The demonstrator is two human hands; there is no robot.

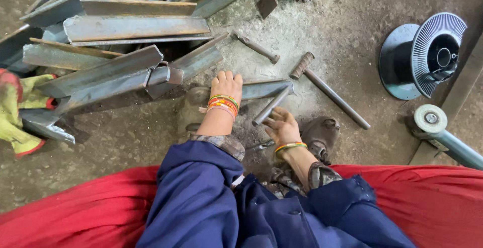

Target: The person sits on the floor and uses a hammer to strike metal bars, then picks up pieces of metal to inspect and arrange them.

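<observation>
My left hand (226, 85) presses down on a short grey steel angle piece (269, 87) lying on the floor, with its fingers curled over the piece's left end. My right hand (283, 126) grips the near end of a short steel rod (272, 105), which leans across the angle piece. Both wrists wear coloured bangles, and the sleeves are dark blue. A hammer (328, 90) with a metal handle lies just right of the rod. Under my hands are my two worn shoes, the left shoe (190, 111) and the right shoe (320, 132).
A pile of long rusty steel angle sections (121, 31) fills the upper left. A yellow and red glove (17, 112) lies at the left edge. At the right stand a wire spool (427, 54) and a blue-grey pipe (445, 137). A loose bolt-like bar (257, 47) lies beyond the hammer. Red cloth (75, 213) covers my knees.
</observation>
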